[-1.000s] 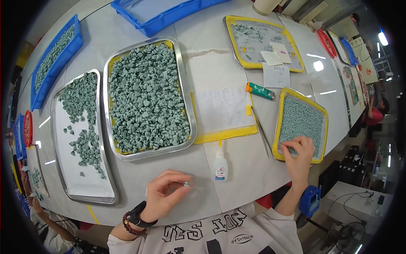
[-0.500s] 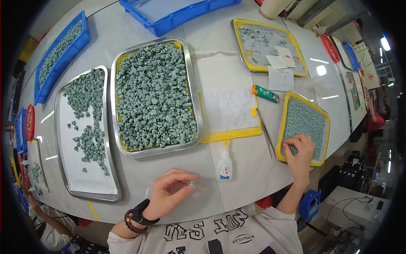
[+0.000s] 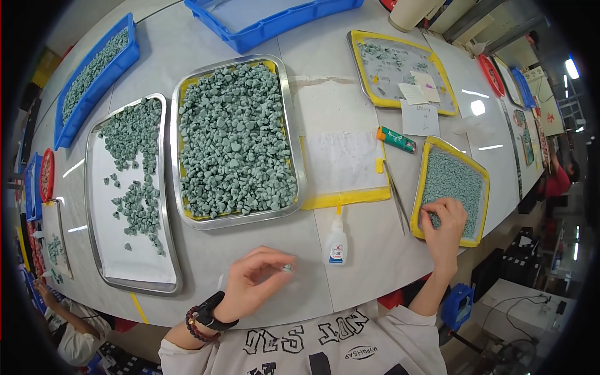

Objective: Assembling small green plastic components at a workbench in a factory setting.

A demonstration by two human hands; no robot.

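Observation:
Between the thumb and fingertips of my left hand is a small pale green piece, held above the table's near side. My right hand reaches over the near left part of a small yellow-edged tray filled with tiny grey-green pieces. Its fingers are pinched together at the pieces; whatever is between the fingertips is hidden. A white glue bottle with a yellow tip stands between my hands. Tweezers lie left of the small tray.
A large metal tray heaped with green lumps and a half-covered white-lined tray lie to the left. Blue bins stand farther back. Beyond the small tray are a green-and-orange tube and another yellow-edged tray. A person's arm shows at far left.
The whole view has shifted slightly to the right. My left hand keeps its pinch on the small piece, and my right hand stays at the small tray with its fingers together.

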